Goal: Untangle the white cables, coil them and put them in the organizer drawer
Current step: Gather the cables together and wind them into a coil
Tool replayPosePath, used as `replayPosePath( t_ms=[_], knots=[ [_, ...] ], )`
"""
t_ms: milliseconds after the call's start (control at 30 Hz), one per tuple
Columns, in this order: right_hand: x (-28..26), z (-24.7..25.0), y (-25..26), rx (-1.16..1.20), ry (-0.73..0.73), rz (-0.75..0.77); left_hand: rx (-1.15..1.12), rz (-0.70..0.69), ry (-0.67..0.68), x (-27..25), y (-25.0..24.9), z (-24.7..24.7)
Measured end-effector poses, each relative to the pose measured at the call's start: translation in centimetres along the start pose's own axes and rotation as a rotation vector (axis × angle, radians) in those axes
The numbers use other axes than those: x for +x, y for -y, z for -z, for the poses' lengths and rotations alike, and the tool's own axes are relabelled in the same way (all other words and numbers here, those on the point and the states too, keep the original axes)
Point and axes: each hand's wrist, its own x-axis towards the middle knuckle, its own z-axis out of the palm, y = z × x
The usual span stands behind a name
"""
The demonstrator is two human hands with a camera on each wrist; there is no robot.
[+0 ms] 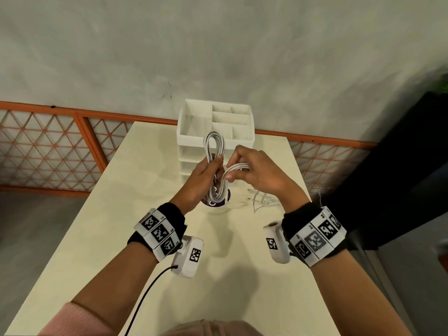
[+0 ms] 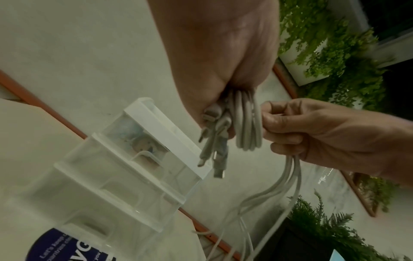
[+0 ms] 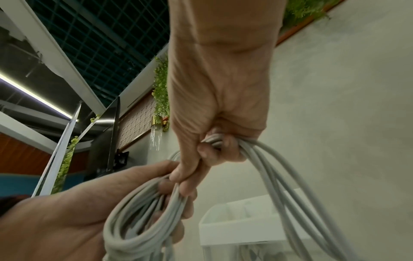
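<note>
My left hand (image 1: 206,172) grips a coiled bundle of white cables (image 1: 214,144) at its middle, held upright above the table in front of the white organizer (image 1: 194,134). One loop sticks up above the fist and another hangs below it. My right hand (image 1: 244,169) pinches several strands (image 1: 238,167) that lead sideways off the bundle. In the left wrist view the cable plugs (image 2: 214,141) dangle below my left palm (image 2: 223,53). The right wrist view shows the strands (image 3: 268,167) running out of my right fist (image 3: 214,141) beside the coil (image 3: 143,211).
More loose white cable (image 1: 263,201) lies on the cream table (image 1: 145,238) under my right wrist. A purple-labelled round item (image 1: 214,202) sits below the bundle. The organizer has clear drawers (image 2: 125,176) and open top compartments. A dark panel (image 1: 400,178) stands at the right.
</note>
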Motion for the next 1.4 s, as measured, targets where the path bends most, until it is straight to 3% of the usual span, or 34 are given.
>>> replayPosePath(
  t_ms=[233,367,467,600,700,1000,1167,1400],
  knots=[
    [-0.2,-0.4,0.4,-0.082,-0.017,0.054,-0.092,0.031,0.067,-0.6,-0.7,-0.6],
    [-0.1,-0.8,0.7,-0.117,-0.029,0.098,-0.029,0.004,0.085,-0.7,-0.5,-0.9],
    [-0.1,-0.4,0.5,-0.161,-0.080,0.032,-0.080,0.014,0.058,-0.6,0.1,-0.7],
    [-0.4,1.8,-0.8,-0.106,0.130,-0.150,-0.138,0.015,0.116,-0.6,0.8,0.5],
    [-0.7,2.8,-1.2,-0.004,0.218,-0.145,-0.130,0.058,0.175,-1.0,1.2,0.9],
    [0.1,2.2,-0.4,0.205,0.070,-0.076,-0.022,0.164,0.279,-2.3,1.6,-1.1],
    [0.7,1.8,0.4,0.177,0.104,-0.073,0.182,0.174,0.324,-2.0,1.5,-1.4],
    [1.0,0.9,0.2,0.129,0.067,-0.104,0.269,0.194,0.369,-2.3,1.7,-1.5]
  ],
)
